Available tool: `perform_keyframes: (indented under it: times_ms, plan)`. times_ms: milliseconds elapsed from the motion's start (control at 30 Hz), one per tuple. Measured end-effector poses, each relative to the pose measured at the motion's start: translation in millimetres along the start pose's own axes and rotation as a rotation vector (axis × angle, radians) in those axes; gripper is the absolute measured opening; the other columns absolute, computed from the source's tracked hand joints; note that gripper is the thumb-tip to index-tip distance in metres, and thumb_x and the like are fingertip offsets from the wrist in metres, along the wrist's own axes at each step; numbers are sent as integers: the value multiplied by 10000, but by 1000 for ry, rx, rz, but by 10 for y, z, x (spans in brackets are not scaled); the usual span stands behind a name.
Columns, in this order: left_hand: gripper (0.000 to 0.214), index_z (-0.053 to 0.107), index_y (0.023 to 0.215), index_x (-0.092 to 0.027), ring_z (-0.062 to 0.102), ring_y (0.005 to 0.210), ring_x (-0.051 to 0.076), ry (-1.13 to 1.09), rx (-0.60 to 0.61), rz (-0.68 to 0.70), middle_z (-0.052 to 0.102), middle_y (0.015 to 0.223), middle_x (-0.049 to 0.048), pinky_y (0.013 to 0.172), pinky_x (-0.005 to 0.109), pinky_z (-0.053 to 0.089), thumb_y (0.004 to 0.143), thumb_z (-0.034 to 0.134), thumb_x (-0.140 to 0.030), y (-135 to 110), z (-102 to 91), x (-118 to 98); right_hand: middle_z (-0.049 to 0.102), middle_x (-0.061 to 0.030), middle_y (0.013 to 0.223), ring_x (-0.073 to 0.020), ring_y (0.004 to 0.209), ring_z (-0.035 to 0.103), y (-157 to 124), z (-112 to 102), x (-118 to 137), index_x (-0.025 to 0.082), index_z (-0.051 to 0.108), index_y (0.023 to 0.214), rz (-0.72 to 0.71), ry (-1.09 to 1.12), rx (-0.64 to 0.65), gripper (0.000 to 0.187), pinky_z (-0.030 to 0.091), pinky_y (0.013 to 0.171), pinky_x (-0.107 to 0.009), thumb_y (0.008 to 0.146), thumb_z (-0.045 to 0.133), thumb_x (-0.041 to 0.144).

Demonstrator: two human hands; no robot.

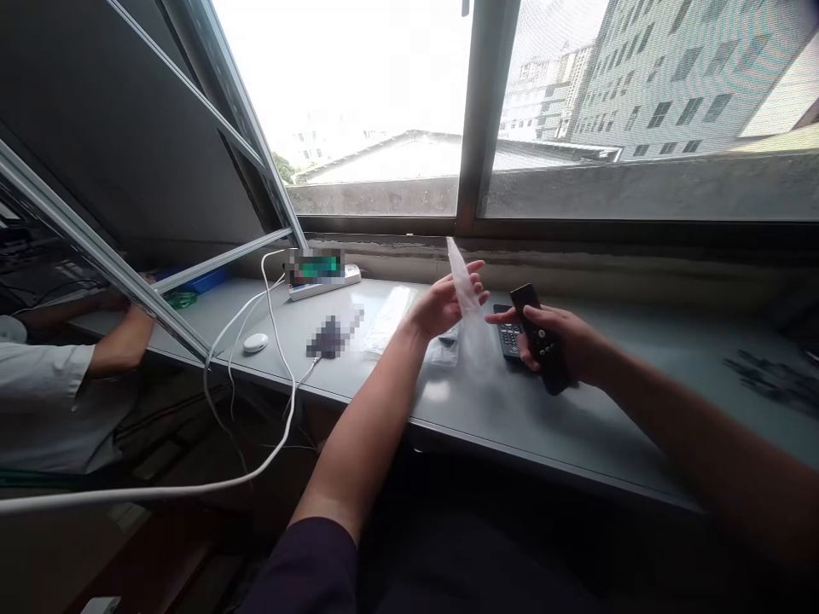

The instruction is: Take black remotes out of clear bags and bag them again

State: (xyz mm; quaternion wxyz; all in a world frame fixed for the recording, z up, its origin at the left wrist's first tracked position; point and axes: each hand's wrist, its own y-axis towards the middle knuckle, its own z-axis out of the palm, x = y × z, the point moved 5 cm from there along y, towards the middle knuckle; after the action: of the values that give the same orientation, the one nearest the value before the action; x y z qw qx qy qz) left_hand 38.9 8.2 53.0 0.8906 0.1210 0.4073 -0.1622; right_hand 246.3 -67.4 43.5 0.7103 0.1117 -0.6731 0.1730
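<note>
My left hand [441, 305] pinches a long clear plastic bag [465, 281] that rises past its fingers and hangs down over the desk. My right hand [555, 341] is closed around a black remote control [543, 341], tilted with its top end away from me. Just left of that hand, a second black remote with a keypad [508, 333] lies flat on the grey desk [512, 418], partly hidden by my fingers. A small black item in clear wrapping [444, 348] lies beneath my left hand.
A white power strip [323, 286] and a white mouse [255, 343] sit on the desk, with white cables [269, 341] running over its edge. A blurred dark object [331, 337] lies nearby. A co-worker's arm [121, 341] reaches in at left, beneath an open window frame [95, 243].
</note>
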Motion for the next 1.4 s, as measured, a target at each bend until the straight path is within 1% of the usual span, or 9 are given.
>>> perform_keyframes:
  times_ms: [200,333,500,600,700,900,1133,1300,1400]
  plan:
    - [688,682,1516,-264,770,1356,354,-23,145,-46,802,1078,85,1231,568,567,876,876,-100,-146,181,20,764,-87,701,-209,505,634,-11,31,-56,201,765,1023,18,24,42,542,503,490,-323,907,870,720]
    - [740,650,1566,-258,767,1364,383,6,165,-67,814,1038,97,1232,585,563,877,880,-118,-129,175,52,692,-48,617,-198,492,612,-39,86,-78,173,829,1114,47,13,130,579,496,492,-315,943,838,727]
    - [556,669,1557,-226,674,1516,371,28,226,-104,780,1489,158,1328,563,472,1011,751,-293,-39,131,78,677,-52,614,-187,506,593,-41,84,-65,143,861,1260,53,60,91,639,504,497,-300,955,837,704]
    - [524,728,1479,-186,618,1572,385,82,258,-158,699,1625,175,1325,552,470,1086,637,-521,9,107,102,679,-50,635,-192,525,596,-17,41,-55,158,842,1332,46,111,15,610,515,499,-297,998,798,666]
    - [605,759,1441,-203,659,1522,386,177,229,-191,731,1586,166,1285,543,511,1067,642,-665,54,48,144,687,-51,643,-193,529,600,12,-32,-53,161,836,1332,38,103,-79,565,518,501,-294,1049,744,641]
    - [451,787,1344,-208,789,1269,243,309,80,-80,796,1471,133,1261,438,521,900,862,-177,177,-157,183,722,-70,676,-193,536,622,31,-72,-49,149,837,1302,32,65,-161,533,530,513,-298,1065,746,618]
    - [629,670,1308,-172,794,1093,202,296,-115,-28,817,1254,135,1184,440,569,772,993,-112,230,-274,246,724,-80,662,-211,532,642,12,-67,3,160,840,1155,-37,111,-219,575,572,530,-332,966,823,702]
    - [486,768,1060,-133,772,1008,192,476,112,-86,812,1052,86,1174,440,563,741,1071,-340,175,-160,296,732,-80,652,-199,487,626,24,-48,1,189,817,945,-116,94,-153,585,546,496,-327,924,832,774]
    - [543,837,1076,-125,780,1097,249,518,228,-125,844,1099,126,1183,444,551,804,1012,-562,156,-95,313,741,-90,661,-192,482,624,32,-46,-21,187,806,878,-125,79,-144,593,551,490,-326,931,829,777]
